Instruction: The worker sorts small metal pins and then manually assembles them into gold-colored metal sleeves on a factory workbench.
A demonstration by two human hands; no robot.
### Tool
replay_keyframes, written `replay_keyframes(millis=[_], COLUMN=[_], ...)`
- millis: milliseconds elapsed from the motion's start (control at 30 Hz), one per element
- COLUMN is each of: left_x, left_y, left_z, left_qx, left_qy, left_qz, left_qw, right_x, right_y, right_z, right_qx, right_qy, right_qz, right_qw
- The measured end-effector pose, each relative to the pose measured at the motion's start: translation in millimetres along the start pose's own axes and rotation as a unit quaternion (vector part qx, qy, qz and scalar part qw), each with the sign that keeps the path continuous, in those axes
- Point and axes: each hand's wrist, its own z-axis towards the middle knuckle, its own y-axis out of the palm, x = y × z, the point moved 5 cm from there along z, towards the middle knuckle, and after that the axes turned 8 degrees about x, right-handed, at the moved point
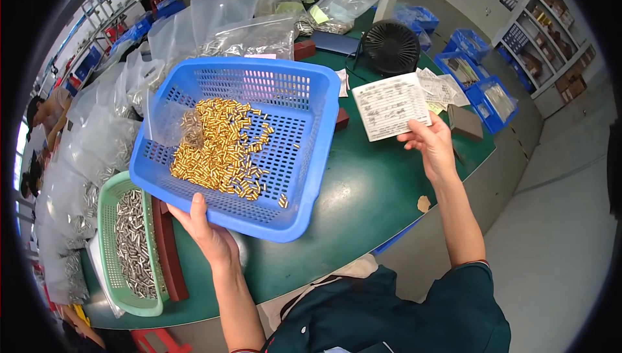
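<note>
My left hand (210, 233) grips the near rim of a blue plastic basket (314, 159), thumb over the edge and the other fingers hidden beneath. The basket tilts above the table. Small brass-coloured cylindrical parts (220, 149) are heaped on its left side, with a few scattered to the right. A clear plastic bag (167, 123) holding similar parts lies inside at the left wall. Between thumb and fingers, my right hand (431, 142) pinches a white paper slip (392, 105) with rows of writing, held up to the right of the basket.
A green basket (155, 269) of silvery metal pins stands at left beside a dark red bar (170, 256). Clear bags of parts (97, 152) crowd the table's left and far sides. A black fan (391, 47), loose papers (444, 87) and a brown block (465, 123) are at right.
</note>
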Motion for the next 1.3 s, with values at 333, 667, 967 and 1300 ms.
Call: replay_keyframes(millis=[333, 667, 967, 1300], left_x=[3, 2, 5, -5], left_y=[3, 0, -2, -13], left_z=[-4, 0, 1, 3], left_qx=[-0.016, -0.017, -0.003, 0.009], left_qy=[0.013, 0.013, 0.014, 0.015], left_qz=[0.007, 0.011, -0.016, -0.029], left_qw=[1.000, 1.000, 1.000, 0.999], right_x=[39, 36, 1, -7], right_y=[27, 41, 50, 128], right_z=[-15, -36, -28, -41], right_qx=[-0.115, -0.164, -0.039, -0.360], right_qy=[0.125, 0.075, -0.162, 0.218], right_qz=[-0.072, -0.298, -0.513, -0.150], right_qw=[0.983, 0.937, 0.842, 0.895])
